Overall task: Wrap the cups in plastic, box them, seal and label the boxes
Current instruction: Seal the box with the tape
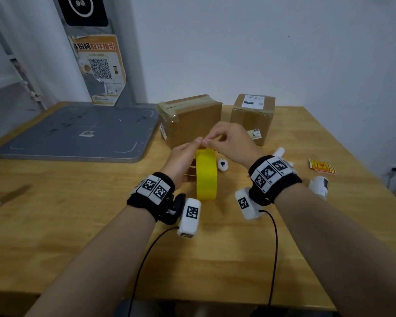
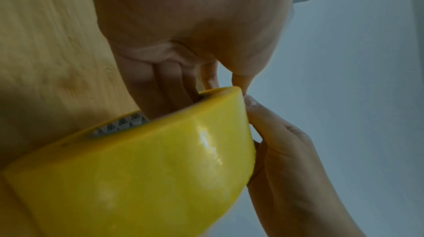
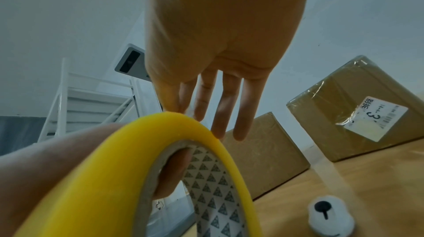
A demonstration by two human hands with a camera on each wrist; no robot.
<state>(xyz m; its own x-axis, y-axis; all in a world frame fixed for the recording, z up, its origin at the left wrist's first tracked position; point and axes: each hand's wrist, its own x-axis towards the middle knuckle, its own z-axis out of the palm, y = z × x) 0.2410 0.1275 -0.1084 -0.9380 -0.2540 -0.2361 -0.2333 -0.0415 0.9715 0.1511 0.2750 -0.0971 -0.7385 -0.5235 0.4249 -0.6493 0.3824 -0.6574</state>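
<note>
Tape roll: yellow packing tape roll (image 1: pixel 206 177), standing on edge, held over the wooden table (image 1: pixel 78 225) just in front of the boxes.
Left hand: the left hand (image 1: pixel 183 161) grips the roll, fingers (image 2: pixel 169 94) hooked through the core with its triangle print, thumb at the top of the rim.
Right hand: the right hand (image 1: pixel 231 143) works at the top of the roll; thumb and forefinger are closed together on the outer wrap, the other fingers (image 3: pixel 247 106) straight. Looks like picking for the loose tape end; whether the end is caught cannot be told.
Boxes: one brown carton (image 1: pixel 192 120) taped over the top; a second carton (image 1: pixel 252 117) to its right, taped and carrying a white label on top and another on its side.
Handling, judged: roll is stiff and light, its glossy face slick, so the core is the sure hold. The film end is thin and clingy; best lifted with a nail at the edge, then pulled straight to avoid splitting.
Nearby: small white round tool (image 1: pixel 223 165) just right of the roll; red-yellow stickers (image 1: pixel 322 167) further right; grey scale platform (image 1: pixel 78 131) on the left.
</note>
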